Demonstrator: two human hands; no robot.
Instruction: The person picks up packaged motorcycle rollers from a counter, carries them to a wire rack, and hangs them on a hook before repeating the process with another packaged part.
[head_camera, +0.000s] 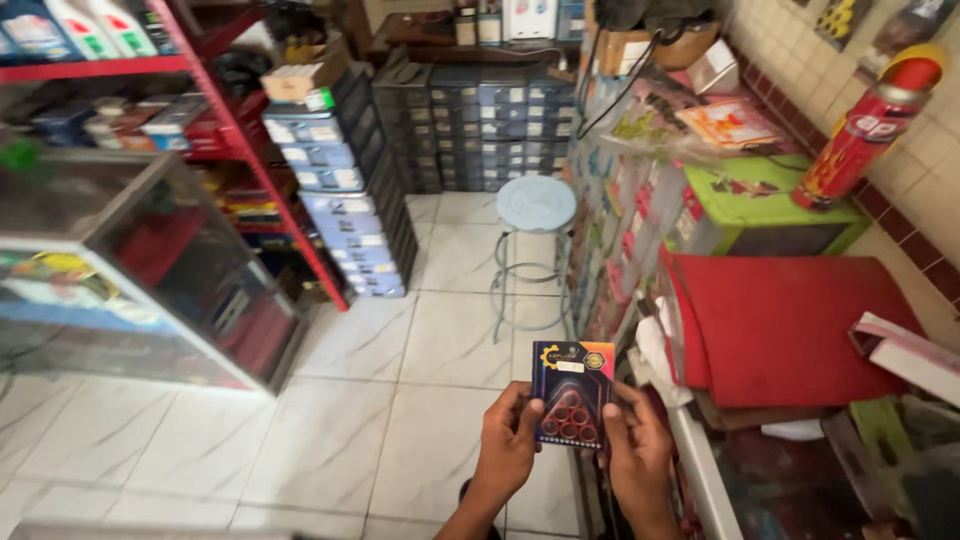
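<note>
While both hands meet low in the view, they hold one small dark packet (572, 393) between them, upright, its face toward the camera. Left hand (508, 440) grips the packet's left edge and lower corner, fingers wrapped behind, thumb on the front. Right hand (635, 450) clamps the right edge the same way, thumb on the front near the bottom. Both grips closed on the packet. Packet front shows a cluster of red rings in a triangle under a clear window, with a dark printed header above. It sits over the white tiled floor (400, 400), just left of a counter edge (700, 470).

Straight ahead, well apart from the hands, a round grey stool (535, 205) stands on metal legs. Behind it a wall of small drawer cabinets (500, 130), and a taller stack of drawers (340, 190) to the left. Red shelf frame (255, 160) runs diagonally beside that stack. Glass display case (150, 270) fills the left side. On the right, hanging packets (620, 230) line a rack, a red mat (780, 320) lies on the counter, a green box (770, 205) sits behind it, and a red extinguisher (865, 125) leans on the tiled wall.
</note>
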